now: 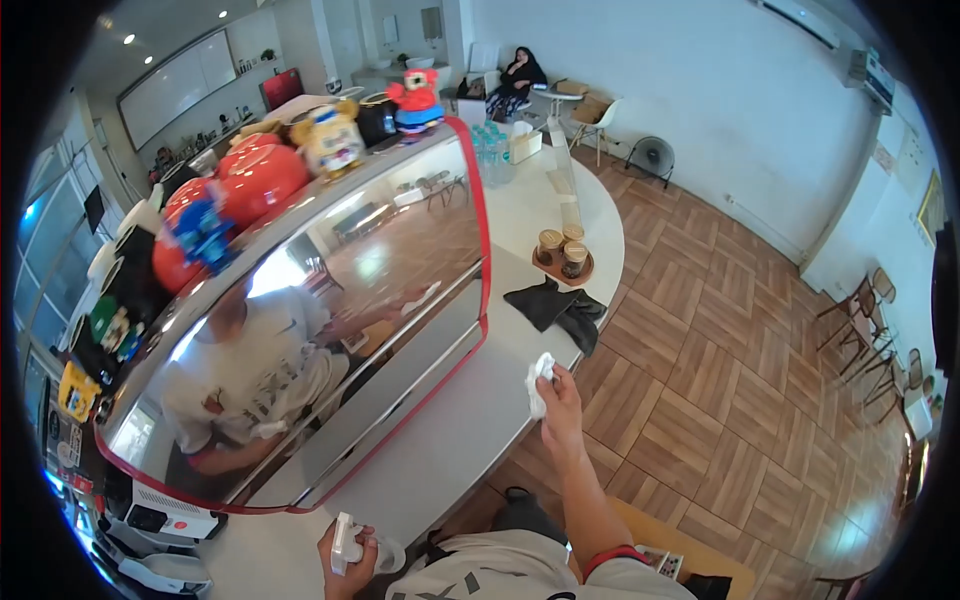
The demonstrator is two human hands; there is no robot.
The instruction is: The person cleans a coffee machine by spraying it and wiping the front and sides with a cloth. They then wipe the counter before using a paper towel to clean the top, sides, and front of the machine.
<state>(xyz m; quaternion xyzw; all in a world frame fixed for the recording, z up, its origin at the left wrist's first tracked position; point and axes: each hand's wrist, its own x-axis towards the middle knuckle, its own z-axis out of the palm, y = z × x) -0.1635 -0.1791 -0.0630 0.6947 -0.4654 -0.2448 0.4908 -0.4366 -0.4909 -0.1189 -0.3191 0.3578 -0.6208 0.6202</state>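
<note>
In my right hand (562, 410) is a crumpled white tissue or cloth (539, 384), pinched above the counter's edge. My left hand (338, 562), low in the view, is wrapped round the white head of a spray bottle (346, 541); its clear body is partly hidden. Before me stands a coffee machine (385, 235) with a shiny, mirror-like panel and red trim, which reflects my shirt and arms. A dark cloth (552, 308) lies on the white counter (440, 440), beyond my right hand.
Red cups (262, 182) and toy figures (415, 100) crowd the machine's top. On the counter are a tray of lidded jars (563, 262), water bottles (490, 150) and a tissue box (525, 146). A person (515, 80) sits at the back. A fan (652, 158) stands on the floor.
</note>
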